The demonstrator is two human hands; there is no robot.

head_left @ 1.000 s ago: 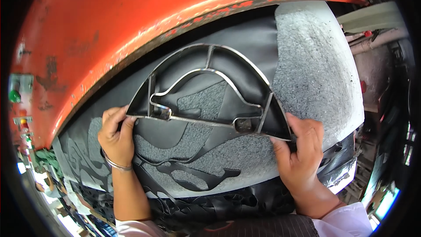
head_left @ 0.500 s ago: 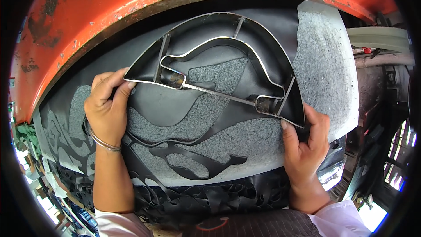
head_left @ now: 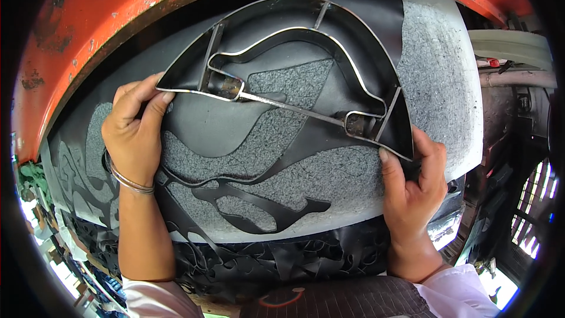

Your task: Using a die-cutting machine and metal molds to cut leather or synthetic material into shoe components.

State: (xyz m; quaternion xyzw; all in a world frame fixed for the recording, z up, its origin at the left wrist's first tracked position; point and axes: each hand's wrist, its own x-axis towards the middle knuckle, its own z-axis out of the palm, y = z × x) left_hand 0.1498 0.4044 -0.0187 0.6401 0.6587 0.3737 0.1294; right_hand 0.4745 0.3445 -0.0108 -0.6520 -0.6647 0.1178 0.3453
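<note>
A steel cutting die point(head_left: 286, 108), bent into a wide arch with cross struts and a straight bar, spans the space between my hands. My left hand point(head_left: 134, 123) pinches its left tip between thumb and fingers; a metal bangle circles that wrist. Its right tip is gripped by my right hand point(head_left: 415, 185), thumb below the edge. Under the die lies a black sheet, perhaps leather or rubber point(head_left: 218, 126), with curved pieces cut out of it. Through the openings shows a scuffed grey-white cutting board point(head_left: 441, 82). Whether the die touches the sheet I cannot tell.
An orange-red machine beam point(head_left: 112, 41) with worn paint arches over the far side of the board. Tangled black offcuts point(head_left: 282, 262) pile along the near edge. Past the board's right side are a pale curved band point(head_left: 512, 47) and a pipe point(head_left: 518, 79).
The die has shifted a little away from me and appears slightly larger, with both hands keeping hold of its tips. My left hand has moved slightly left. The view has shifted slightly too.
</note>
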